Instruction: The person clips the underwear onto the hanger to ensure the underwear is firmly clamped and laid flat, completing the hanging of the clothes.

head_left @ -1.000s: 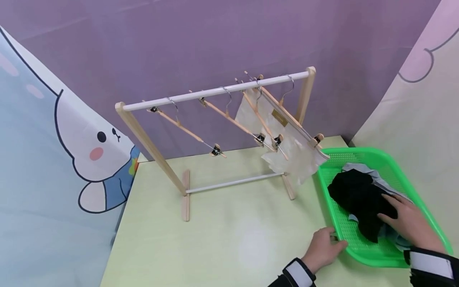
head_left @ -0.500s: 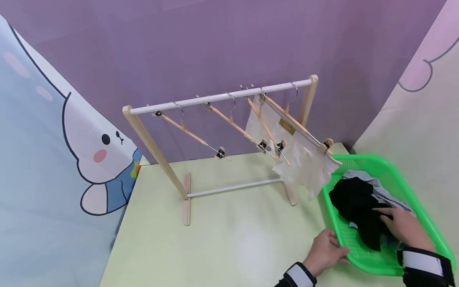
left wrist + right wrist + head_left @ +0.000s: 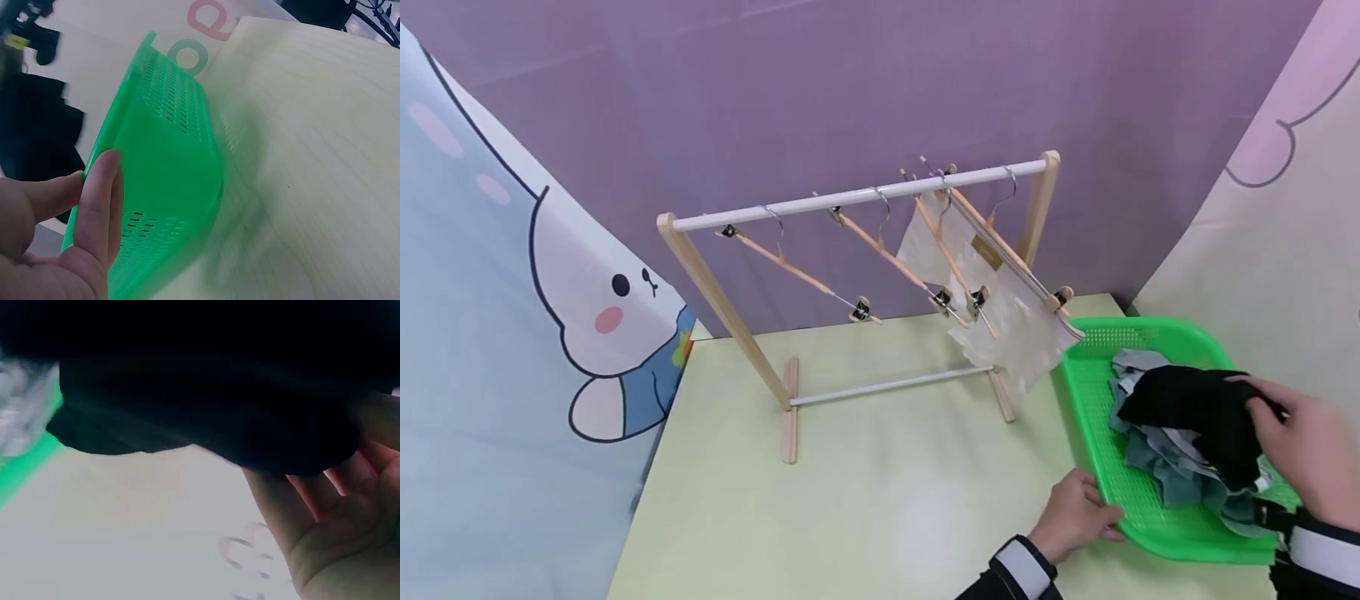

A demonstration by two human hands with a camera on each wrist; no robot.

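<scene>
A green plastic basket [image 3: 1078,408] stands on the table's right side with folded and crumpled clothes in it. My left hand [image 3: 1073,512] pinches its near left rim between thumb and fingers; the left wrist view shows the fingers [image 3: 100,200] against the outer wall. Over the basket my right hand [image 3: 1311,450] grips a black cloth garment [image 3: 1195,408], lifted at its right end. What kind of garment it is I cannot tell. Grey and blue-grey clothes [image 3: 1172,471] lie beneath. In the right wrist view the black cloth [image 3: 187,412] hangs from the right hand [image 3: 337,519].
A small wooden rack with a white rail [image 3: 857,197] stands at the back of the table [image 3: 880,492]. Several clip hangers [image 3: 786,265] hang from it. A whitish translucent piece [image 3: 1000,308] is on the rightmost hanger, close to the basket.
My right hand has taken hold of the black garment and raised it up and to the right, uncovering more of the grey clothes. The left hand has stayed on the basket rim.
</scene>
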